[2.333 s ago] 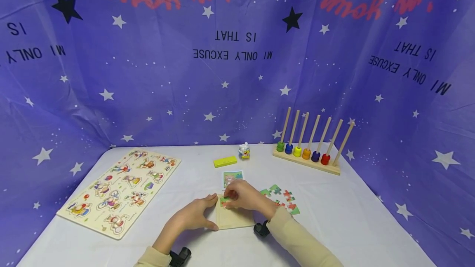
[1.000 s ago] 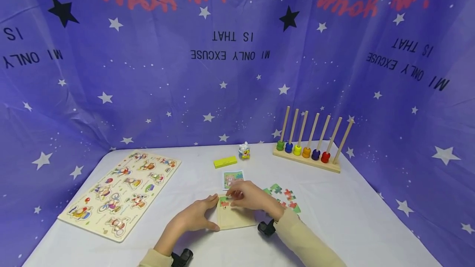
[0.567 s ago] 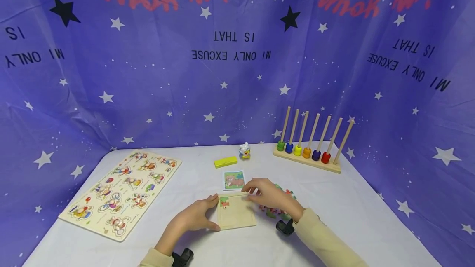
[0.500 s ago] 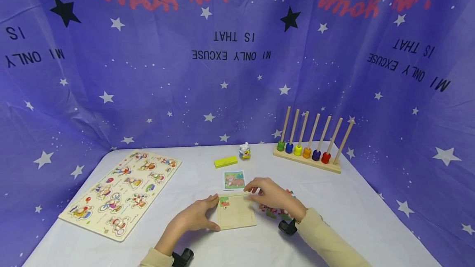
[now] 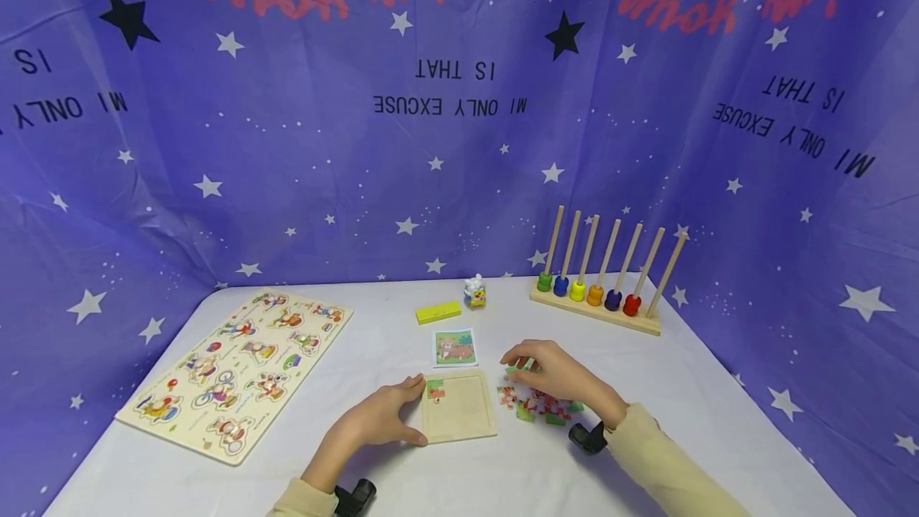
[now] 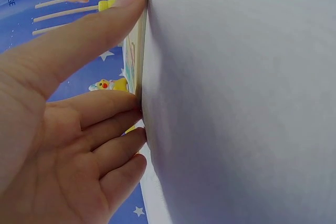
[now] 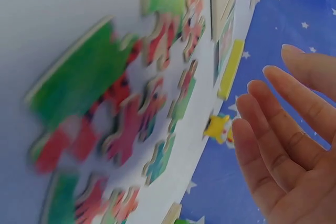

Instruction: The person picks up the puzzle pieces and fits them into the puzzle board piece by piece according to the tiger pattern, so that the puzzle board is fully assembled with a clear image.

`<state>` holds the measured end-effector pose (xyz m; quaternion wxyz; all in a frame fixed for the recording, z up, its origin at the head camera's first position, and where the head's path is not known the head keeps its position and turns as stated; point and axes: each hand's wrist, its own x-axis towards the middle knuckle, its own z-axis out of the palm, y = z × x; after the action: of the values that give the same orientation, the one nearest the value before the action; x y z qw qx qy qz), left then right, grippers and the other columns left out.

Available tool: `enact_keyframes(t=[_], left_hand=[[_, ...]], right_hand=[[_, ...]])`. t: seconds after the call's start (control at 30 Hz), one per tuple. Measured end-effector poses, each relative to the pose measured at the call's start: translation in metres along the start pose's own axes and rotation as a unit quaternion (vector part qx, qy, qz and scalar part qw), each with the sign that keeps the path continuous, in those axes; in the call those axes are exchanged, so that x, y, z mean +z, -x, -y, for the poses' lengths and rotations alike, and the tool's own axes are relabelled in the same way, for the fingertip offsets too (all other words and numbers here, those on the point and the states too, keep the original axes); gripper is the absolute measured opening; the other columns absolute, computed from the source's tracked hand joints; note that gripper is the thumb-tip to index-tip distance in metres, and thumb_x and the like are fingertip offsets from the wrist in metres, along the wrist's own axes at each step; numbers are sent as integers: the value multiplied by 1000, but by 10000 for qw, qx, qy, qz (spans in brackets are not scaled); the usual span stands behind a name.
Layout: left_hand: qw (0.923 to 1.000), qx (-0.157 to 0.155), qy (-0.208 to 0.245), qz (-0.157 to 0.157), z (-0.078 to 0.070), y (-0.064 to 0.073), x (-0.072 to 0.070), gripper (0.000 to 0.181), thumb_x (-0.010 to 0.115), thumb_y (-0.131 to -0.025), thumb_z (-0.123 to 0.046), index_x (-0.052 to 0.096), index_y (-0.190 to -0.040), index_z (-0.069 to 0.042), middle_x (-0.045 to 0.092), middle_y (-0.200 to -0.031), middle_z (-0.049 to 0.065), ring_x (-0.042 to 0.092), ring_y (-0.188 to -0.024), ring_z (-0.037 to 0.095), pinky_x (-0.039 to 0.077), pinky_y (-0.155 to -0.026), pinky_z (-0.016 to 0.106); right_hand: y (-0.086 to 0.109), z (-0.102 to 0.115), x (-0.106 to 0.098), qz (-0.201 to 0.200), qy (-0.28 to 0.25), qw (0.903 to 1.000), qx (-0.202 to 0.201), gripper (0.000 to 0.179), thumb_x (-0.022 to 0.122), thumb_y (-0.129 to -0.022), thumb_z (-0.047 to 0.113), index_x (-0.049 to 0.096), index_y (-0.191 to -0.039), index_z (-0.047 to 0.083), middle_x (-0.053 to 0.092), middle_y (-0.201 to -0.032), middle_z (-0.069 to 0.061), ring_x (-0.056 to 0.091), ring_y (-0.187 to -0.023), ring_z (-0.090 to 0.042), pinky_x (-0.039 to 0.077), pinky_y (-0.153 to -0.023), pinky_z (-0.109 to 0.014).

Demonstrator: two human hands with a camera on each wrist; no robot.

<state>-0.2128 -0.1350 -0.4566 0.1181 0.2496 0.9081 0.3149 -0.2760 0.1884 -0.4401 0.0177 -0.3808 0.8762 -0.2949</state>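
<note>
A small wooden puzzle tray (image 5: pixel 459 415) lies near the table's front, with one green and red piece (image 5: pixel 435 391) set in its far left corner. My left hand (image 5: pixel 380 417) rests against the tray's left edge, thumb and straight fingers (image 6: pixel 100 124) touching the wood (image 6: pixel 137 51). My right hand (image 5: pixel 553 373) hovers open over a pile of loose jigsaw pieces (image 5: pixel 537 405) to the right of the tray, its fingers (image 7: pixel 273 150) relaxed above the green and red pieces (image 7: pixel 131 114), holding nothing.
A picture card (image 5: pixel 455 347) lies behind the tray. Farther back are a yellow block (image 5: pixel 437 312), a small toy figure (image 5: pixel 474 291) and a peg rack with coloured beads (image 5: pixel 599 294). A large animal peg puzzle board (image 5: pixel 237 369) fills the left side. Blue star cloth surrounds the table.
My right hand has left the piece in the tray's far left corner and moved right, over the loose pieces. The left hand stays on the tray's edge.
</note>
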Motion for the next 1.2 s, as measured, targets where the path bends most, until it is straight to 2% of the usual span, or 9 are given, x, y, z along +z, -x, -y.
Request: enact_keyframes(t=[0.4, 0.63, 0.93, 1.2], left_hand=[[10000, -38, 27, 20, 0, 0, 0, 90, 85, -70, -27, 41, -139, 12, 33, -150, 24, 31, -137, 43, 27, -112, 54], [10000, -43, 22, 11, 0, 0, -1, 91, 85, -69, -27, 41, -138, 12, 34, -150, 24, 30, -137, 43, 27, -111, 55], [10000, -31, 30, 8, 0, 0, -1, 91, 85, -69, -28, 42, -138, 12, 34, -150, 24, 31, -137, 44, 27, -111, 55], [10000, -9, 19, -4, -1, 1, -1, 91, 85, -69, -27, 42, -138, 12, 34, -149, 25, 31, -136, 44, 27, -111, 55]], right_hand=[[18, -12, -4, -85, 31, 9999, 146, 21, 67, -91, 9, 69, -111, 4, 68, -102, -6, 61, -85, -10, 56, -70, -32], [22, -19, -3, -137, 59, 9995, 265, 20, 68, -89, 7, 69, -109, 4, 68, -100, -6, 61, -85, -11, 54, -68, -26], [15, -37, 2, -4, 318, 9988, 369, 23, 72, -87, 12, 70, -109, 6, 65, -93, 0, 57, -79, -8, 53, -67, -26], [6, -43, 5, 186, 527, 9976, 411, 31, 73, -86, 13, 67, -116, 4, 61, -90, -1, 58, -80, -15, 52, -68, -29]])
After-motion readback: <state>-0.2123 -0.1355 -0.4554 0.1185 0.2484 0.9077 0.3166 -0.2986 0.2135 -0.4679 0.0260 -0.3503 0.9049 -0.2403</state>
